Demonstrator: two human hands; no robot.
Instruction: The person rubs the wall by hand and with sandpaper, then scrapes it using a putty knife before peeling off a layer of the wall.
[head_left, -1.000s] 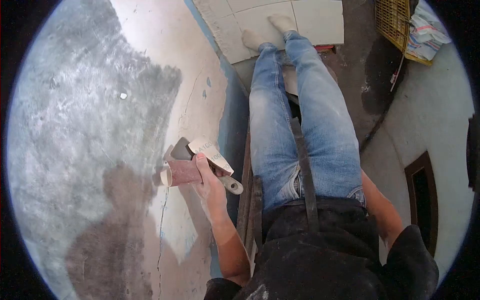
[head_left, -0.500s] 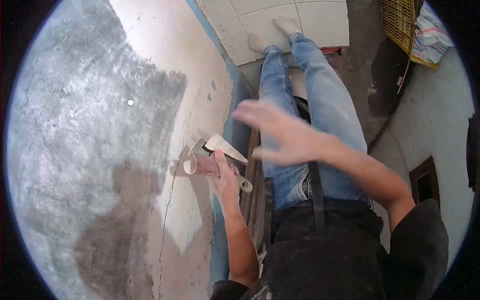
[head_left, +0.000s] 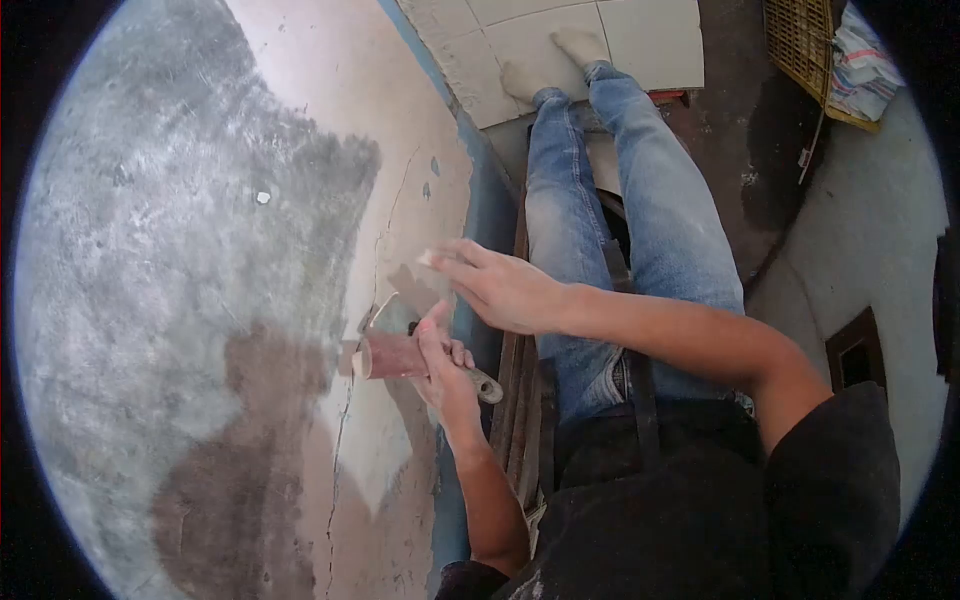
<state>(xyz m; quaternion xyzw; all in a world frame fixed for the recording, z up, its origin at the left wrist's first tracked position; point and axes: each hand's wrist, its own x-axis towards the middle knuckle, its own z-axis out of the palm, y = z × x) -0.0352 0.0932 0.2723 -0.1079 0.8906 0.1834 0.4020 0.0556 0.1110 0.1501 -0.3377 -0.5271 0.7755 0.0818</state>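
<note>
My left hand [head_left: 448, 385] is closed around a reddish-brown roll of sandpaper [head_left: 392, 357], its thumb lying along the roll. The same hand holds a tool whose pale grey handle [head_left: 487, 387], with a hole in its end, sticks out below the fingers. A thin pale curled edge [head_left: 384, 309] rises beyond the roll. Just above, my right hand [head_left: 512, 292] reaches across with fingers stretched toward the wall, slightly blurred. A small whitish bit shows at its fingertips. The lettered side of the sandpaper is hidden behind this hand.
A cracked, patchy wall [head_left: 220, 210] of grey and whitish plaster fills the left, with a blue strip along its edge. My feet rest on white tiles [head_left: 650, 45]. Wooden boards [head_left: 515, 400] run beside my legs. A yellow crate [head_left: 800, 45] with a cloth stands at top right.
My right hand has swung left from over my legs to the sandpaper, covering its lettered flap. My left hand keeps its hold, shifted slightly.
</note>
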